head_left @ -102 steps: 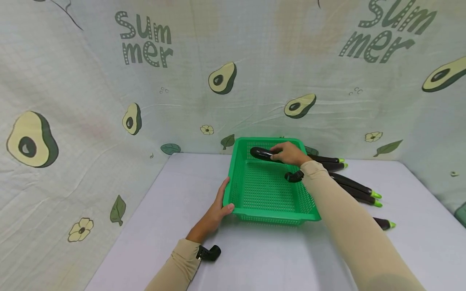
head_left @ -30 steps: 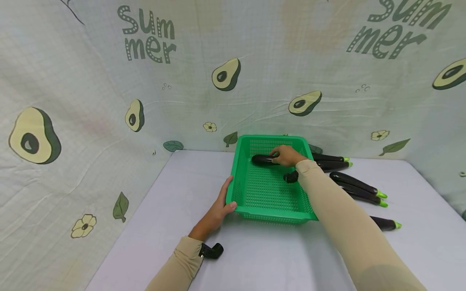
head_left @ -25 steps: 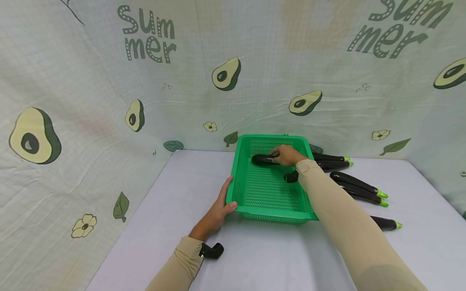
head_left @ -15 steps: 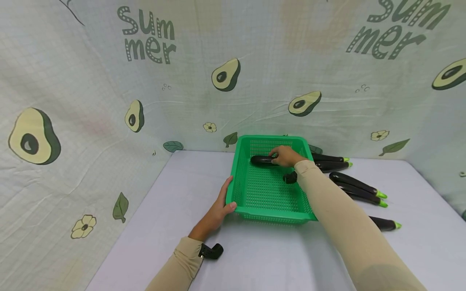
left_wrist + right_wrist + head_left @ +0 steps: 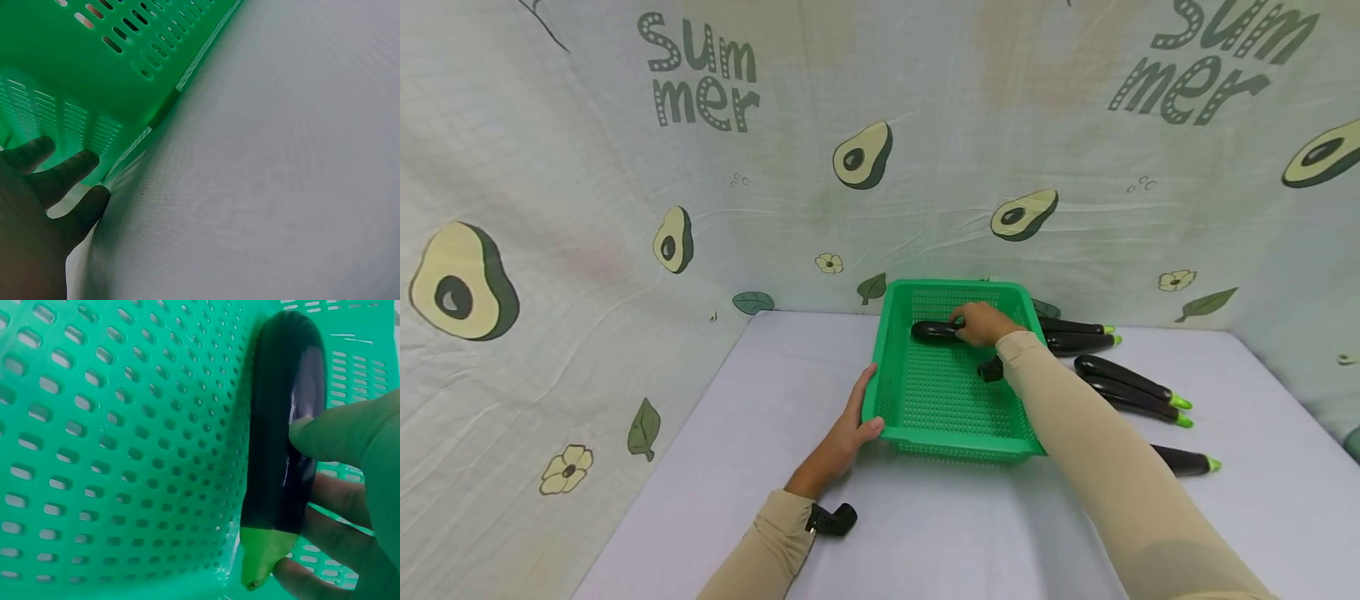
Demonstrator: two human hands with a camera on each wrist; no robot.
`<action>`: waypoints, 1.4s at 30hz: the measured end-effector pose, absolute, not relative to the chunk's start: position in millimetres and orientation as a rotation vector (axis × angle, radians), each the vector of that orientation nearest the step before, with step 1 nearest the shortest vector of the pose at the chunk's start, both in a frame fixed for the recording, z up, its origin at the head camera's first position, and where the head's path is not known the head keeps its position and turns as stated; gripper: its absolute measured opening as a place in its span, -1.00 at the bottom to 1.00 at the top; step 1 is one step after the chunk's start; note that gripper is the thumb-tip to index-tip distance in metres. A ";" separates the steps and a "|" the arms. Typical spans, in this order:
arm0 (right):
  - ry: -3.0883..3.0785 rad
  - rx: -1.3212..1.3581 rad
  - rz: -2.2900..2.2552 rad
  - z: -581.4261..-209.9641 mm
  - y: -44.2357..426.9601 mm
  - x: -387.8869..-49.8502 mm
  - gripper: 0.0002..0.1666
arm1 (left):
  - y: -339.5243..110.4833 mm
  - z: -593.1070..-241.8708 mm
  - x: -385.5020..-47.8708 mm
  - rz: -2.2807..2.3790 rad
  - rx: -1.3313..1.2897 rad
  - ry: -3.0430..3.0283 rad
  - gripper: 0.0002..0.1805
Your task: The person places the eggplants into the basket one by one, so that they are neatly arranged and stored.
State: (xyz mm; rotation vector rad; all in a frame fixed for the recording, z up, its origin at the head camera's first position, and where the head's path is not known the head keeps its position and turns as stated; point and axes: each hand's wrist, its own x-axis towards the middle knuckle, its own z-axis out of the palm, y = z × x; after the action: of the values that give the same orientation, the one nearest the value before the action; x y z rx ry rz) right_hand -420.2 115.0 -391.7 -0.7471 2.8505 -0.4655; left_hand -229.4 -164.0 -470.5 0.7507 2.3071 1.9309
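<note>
My right hand holds a dark eggplant at the far end of a green perforated plastic basket. In the right wrist view, the thumb presses one side of the eggplant and the other fingers lie along its opposite side near the green stem end. The eggplant lies crosswise, down by the basket floor. At the basket's near left corner rests my left hand, thumb by the front rim and fingers along the outer left side. The left wrist view has its fingers spread and fairly straight against the basket wall.
To the right of the basket lie several more eggplants on the white tabletop, some partly behind the right sleeve. A printed cloth with avocado pictures rises behind and to the left of the table. Black wrist cameras sit on both wrists.
Since the oldest frame, my right hand has lowered the eggplant toward the basket floor, and the pair has lately shifted slightly left. My left hand has kept its place at the basket corner.
</note>
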 end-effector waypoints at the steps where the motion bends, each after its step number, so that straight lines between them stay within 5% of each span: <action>1: 2.860 -0.736 -0.457 -391.2 115.5 -419.8 -0.57 | -163.6 -470.4 -229.5 1.932 0.750 2.302 -0.05; 24: 3.045 -0.694 -0.711 -349.1 122.7 -400.5 -0.58 | -163.3 -466.5 -226.8 1.935 0.743 2.326 -0.07; 42: 2.938 -0.645 -1.143 -318.3 162.6 -354.1 -0.53 | -164.9 -471.8 -229.4 1.944 0.775 2.316 -0.08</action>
State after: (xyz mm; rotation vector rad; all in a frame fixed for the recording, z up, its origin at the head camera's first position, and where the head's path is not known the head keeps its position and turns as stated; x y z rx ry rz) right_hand -354.1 162.6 -318.3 -0.6450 2.9376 -1.1428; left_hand -229.4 -164.9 -471.8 0.7745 2.3159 1.9440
